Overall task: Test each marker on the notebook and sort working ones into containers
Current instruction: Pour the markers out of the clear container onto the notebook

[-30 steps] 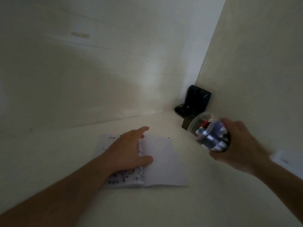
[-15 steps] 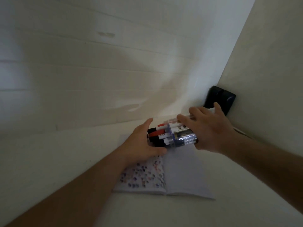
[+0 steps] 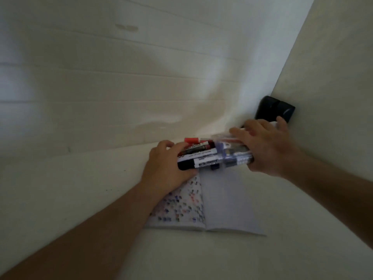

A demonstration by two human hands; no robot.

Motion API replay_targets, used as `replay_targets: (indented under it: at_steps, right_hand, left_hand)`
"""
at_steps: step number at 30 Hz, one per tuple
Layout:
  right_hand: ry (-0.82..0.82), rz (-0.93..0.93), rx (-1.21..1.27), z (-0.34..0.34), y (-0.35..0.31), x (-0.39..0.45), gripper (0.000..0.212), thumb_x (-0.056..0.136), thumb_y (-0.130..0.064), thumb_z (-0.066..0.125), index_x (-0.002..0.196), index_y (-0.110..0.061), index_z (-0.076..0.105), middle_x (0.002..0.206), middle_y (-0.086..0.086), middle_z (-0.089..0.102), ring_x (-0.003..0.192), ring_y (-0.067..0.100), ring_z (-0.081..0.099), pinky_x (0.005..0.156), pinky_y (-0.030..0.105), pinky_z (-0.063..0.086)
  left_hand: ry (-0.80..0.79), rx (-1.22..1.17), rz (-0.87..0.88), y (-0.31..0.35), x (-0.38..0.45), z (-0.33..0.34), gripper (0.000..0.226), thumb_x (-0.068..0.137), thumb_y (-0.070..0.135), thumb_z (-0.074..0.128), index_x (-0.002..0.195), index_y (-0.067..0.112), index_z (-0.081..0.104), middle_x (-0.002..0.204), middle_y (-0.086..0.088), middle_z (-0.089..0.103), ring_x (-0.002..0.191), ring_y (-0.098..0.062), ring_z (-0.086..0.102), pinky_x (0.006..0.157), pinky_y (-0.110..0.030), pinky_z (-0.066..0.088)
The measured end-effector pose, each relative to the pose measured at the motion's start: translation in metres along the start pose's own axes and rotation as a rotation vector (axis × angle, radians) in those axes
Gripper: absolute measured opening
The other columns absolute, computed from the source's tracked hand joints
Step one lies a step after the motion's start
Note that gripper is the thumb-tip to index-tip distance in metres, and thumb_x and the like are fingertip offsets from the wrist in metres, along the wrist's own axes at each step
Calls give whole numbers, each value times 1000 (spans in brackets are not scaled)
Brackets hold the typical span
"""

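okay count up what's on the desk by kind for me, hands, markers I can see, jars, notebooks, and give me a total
Hands: 2, the left hand and the right hand
Markers clearly visible sliding out of the jar: 4, more hidden inside; nearest is the black-capped marker
Clear jar: 1
Open notebook: 1
Black object in the corner: 1
Total: 9

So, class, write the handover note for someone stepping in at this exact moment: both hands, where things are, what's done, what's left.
Right hand grips the clear container, tipped on its side above the notebook.
Left hand cups the markers sliding out of its mouth.
Notebook lies open on the table; left page is full of test marks, right page blank.
Done: earlier tests, judging by the marks.
Left: test each marker, sort the working ones.
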State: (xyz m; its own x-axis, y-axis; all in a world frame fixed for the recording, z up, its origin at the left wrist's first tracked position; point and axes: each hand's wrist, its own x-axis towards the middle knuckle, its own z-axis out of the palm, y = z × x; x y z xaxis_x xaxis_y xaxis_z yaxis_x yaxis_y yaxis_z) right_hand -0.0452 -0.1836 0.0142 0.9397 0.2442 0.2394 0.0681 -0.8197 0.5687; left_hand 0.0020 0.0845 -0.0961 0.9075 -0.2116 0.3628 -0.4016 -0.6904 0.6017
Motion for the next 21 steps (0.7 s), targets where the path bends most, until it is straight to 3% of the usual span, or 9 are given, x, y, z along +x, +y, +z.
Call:
replay_targets:
  at_steps: [5, 11, 17, 21]
  right_hand:
    - [-108, 135, 27, 21, 22, -34, 112, 52, -57, 78, 150, -41, 27, 138, 2, 49, 123, 31, 56, 101, 61, 40]
    - [-91, 203, 20, 38, 50, -73, 119, 35, -49, 92, 142, -36, 41, 131, 10, 62, 113, 38, 66, 98, 72, 42]
    - [-85, 152, -17, 38, 56, -92, 119, 37, -52, 90, 145, -35, 42, 133, 11, 61, 116, 37, 65, 98, 76, 40]
    - [-119, 256, -22, 26, 62, -87, 117, 44, -52, 90, 147, -40, 35, 137, 6, 57, 123, 33, 58, 104, 73, 36]
  left_hand:
    - [-30, 58, 33, 2, 1, 4, 72, 84, 59, 68, 149, 43, 41, 140, -1, 46, 128, -27, 40, 106, -41, 41]
    - [27, 195, -3, 1, 2, 1, 75, 74, 53, 53, 148, 41, 45, 151, -5, 43, 137, -33, 31, 115, -46, 33]
    - [1, 292, 33, 5, 3, 1, 77, 76, 50, 54, 152, 46, 37, 160, -4, 31, 149, -36, 14, 123, -62, 1]
    - [-15, 299, 143, 10, 0, 2, 81, 72, 54, 49, 152, 46, 38, 160, 1, 34, 150, -34, 13, 123, -62, 0]
